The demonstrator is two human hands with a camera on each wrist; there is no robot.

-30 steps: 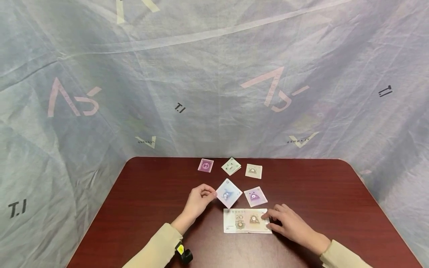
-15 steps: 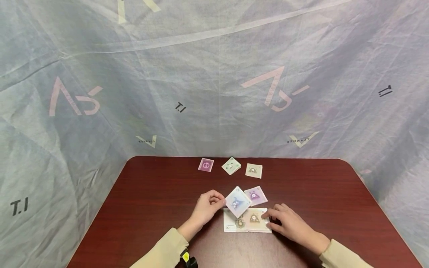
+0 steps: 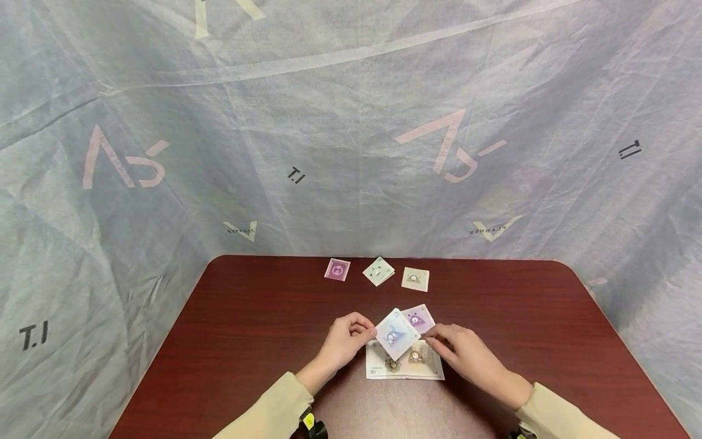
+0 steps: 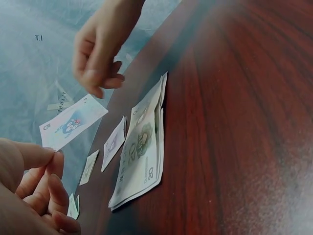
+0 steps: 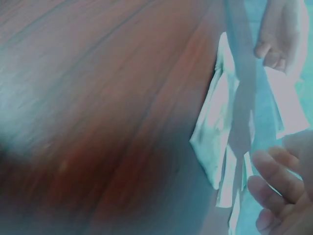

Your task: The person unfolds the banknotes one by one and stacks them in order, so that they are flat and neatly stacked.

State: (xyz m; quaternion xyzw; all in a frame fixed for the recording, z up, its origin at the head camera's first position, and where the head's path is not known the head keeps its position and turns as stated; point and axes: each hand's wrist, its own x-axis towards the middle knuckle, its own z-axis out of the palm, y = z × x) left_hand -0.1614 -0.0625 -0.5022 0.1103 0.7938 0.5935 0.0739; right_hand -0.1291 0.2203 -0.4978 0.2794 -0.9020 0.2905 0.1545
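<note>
My left hand pinches the left corner of a blue folded play banknote with a cartoon figure, between thumb and index finger. The note is raised over the table and, in the head view, overlaps a larger banknote marked 20 and a purple folded note. My right hand hovers close to the blue note's right corner, fingers bent loosely with nothing in them. In the left wrist view a gap shows between the right hand and the blue note. The 20 note lies with its layers slightly parted.
Along the table's far edge lie a magenta note, a green folded note and a beige folded note. A grey cloth with printed letters hangs behind and beside the dark red table.
My left hand has carried the blue note right and toward me, over the 20 note. My right hand has lifted off the 20 note's right end and moved toward the blue note.
</note>
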